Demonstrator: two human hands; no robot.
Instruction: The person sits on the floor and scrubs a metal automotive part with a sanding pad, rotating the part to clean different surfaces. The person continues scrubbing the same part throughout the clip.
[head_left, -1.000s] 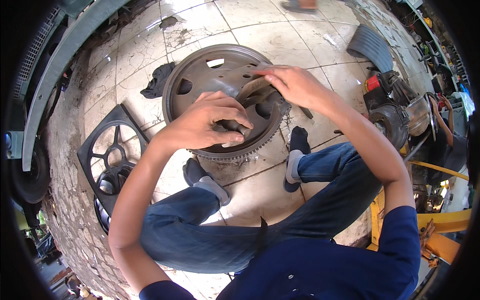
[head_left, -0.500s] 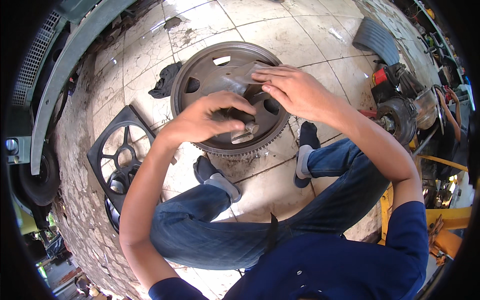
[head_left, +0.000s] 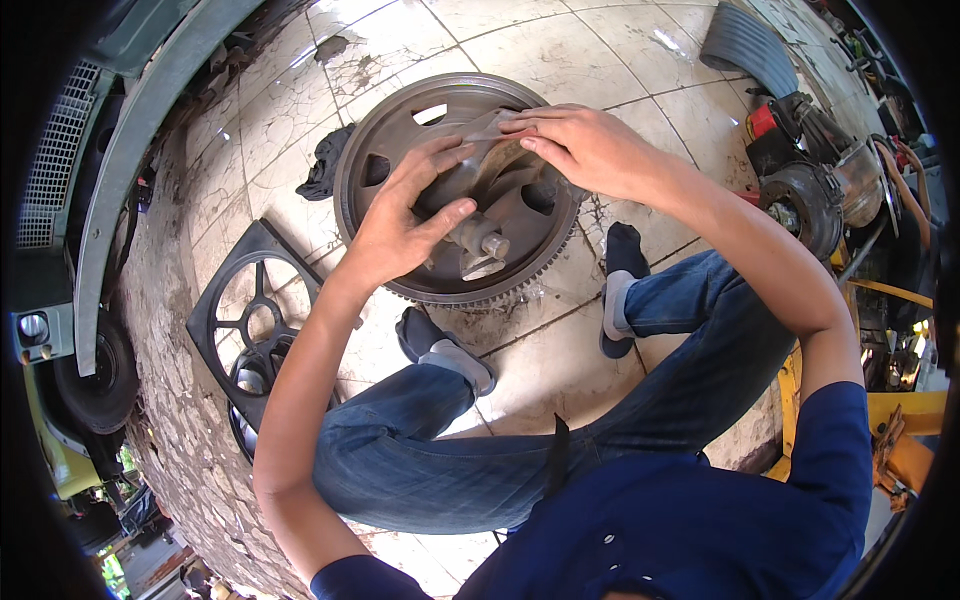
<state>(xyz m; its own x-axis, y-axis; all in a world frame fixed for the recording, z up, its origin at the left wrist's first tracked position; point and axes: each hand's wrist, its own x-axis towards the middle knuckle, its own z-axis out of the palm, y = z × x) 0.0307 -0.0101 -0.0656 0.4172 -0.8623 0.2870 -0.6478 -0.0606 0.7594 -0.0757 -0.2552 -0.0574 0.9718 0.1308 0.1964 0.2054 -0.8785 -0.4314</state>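
Note:
A large metal flywheel [head_left: 362,215] with a toothed rim lies on the tiles in front of me. From its middle a thick steel shaft [head_left: 490,242], looking like a crankshaft, rises toward me. My left hand [head_left: 405,215] is at the shaft's left side, fingers spread and thumb apart, fingertips close to a thin grey sheet. Whether they touch it I cannot tell. On the shaft's far right side, my right hand [head_left: 585,150] pinches that thin sheet [head_left: 487,127], perhaps sandpaper, between thumb and fingers. Part of the sheet is hidden under that hand.
A black fan shroud [head_left: 225,275] lies left of my feet, and a dark cloth [head_left: 325,165] is beside the flywheel. To the right are a ribbed grey curved piece [head_left: 750,50] and greasy machine parts [head_left: 800,205]. A vehicle bumper [head_left: 130,150] borders the far left.
My left hand has opened and moved up and left, away from the shaft's end, uncovering more of it. My right hand stays on the sheet. The whole view has shifted slightly.

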